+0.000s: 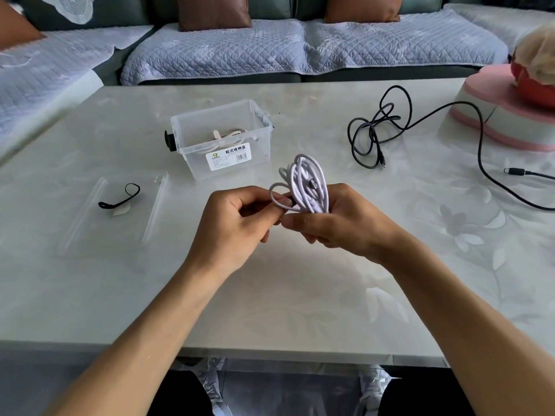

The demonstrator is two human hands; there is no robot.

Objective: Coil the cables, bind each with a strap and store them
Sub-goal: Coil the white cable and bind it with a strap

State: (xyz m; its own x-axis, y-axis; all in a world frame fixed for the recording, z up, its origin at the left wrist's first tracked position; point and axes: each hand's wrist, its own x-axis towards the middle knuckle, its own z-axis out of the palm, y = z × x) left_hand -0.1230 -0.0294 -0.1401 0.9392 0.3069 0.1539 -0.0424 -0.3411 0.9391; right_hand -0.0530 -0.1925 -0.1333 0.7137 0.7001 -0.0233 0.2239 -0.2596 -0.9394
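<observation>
Both hands meet above the counter (300, 280), each gripping part of the same lilac cable (310, 183). The right hand (336, 223) is curled round the base of the coiled loops, which stand up out of its fist. The left hand (237, 217) pinches a loose loop of that cable just beside the coil, its fingers folded inward and nearly touching the right thumb.

Beyond the hands stands a clear plastic box (223, 139) with a printed label on its front wall; a pale cable bound with a strap lies inside it. To the left, a clear lid (90, 229) lies flat on the counter with a black strap (120, 198) resting on it. To the right, a black cable (381, 127) sprawls uncoiled, one end trailing past a pink and white round stand (492, 115). A sofa (240, 52) with quilted covers runs behind the counter.
</observation>
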